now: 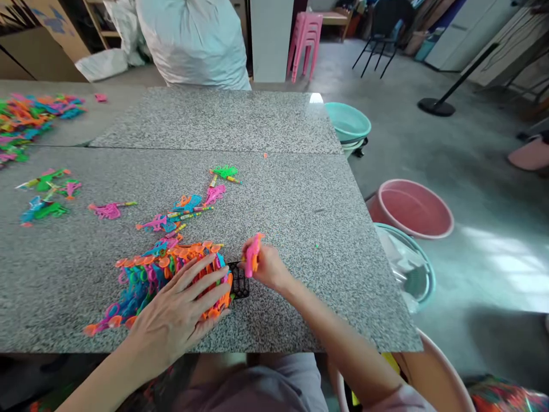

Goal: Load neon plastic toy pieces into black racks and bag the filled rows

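A tight row of small colourful plastic toy guns (146, 286), in orange, blue, pink and green, stands near the table's front edge. Across its right end lies my left hand (184, 303), fingers stretched out and resting on the orange pieces. My right hand (270, 266) is closed around a pink and orange toy gun (253, 256), just right of the row. Between hand and row, a black plastic rack with openings (240, 281) shows its end; the rest of it is hidden. Behind the row, several loose toy guns (158, 222) lie with thin yellow-and-blue sticks beside them.
The speckled grey stone table (300, 200) has a big heap of toy guns (26, 123) at far left. A smaller loose group (45, 200) lies nearer. Along the right side stand a pink tub (412, 209), a teal basin (347, 121) and a basket with plastic bags (403, 257).
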